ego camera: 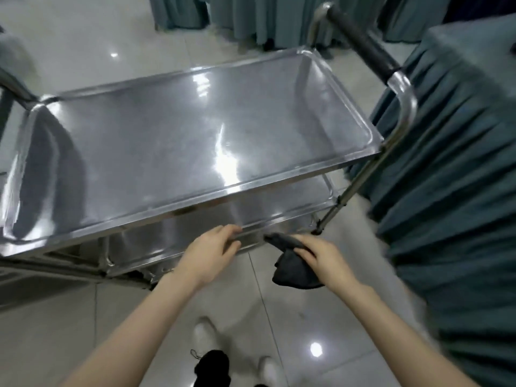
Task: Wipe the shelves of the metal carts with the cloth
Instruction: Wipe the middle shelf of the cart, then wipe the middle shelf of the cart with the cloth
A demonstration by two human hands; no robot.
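A stainless-steel cart (307, 174) with a shiny top shelf stands in front of me, and a lower shelf (279, 208) shows beneath its near edge. My left hand (212, 252) grips the front rim of the lower shelf with curled fingers. My right hand (321, 258) holds a dark grey cloth (293, 275) bunched under its fingers; one corner of the cloth lies against the lower shelf's rim and the rest hangs below the hand. The frame is motion-blurred.
The cart's handle (365, 43), with a black grip, rises at the far right. A table draped in teal cloth (452, 177) stands close on the right. More teal drapes (251, 15) hang at the back. Part of another metal cart (16, 88) shows at the left. The floor is glossy tile.
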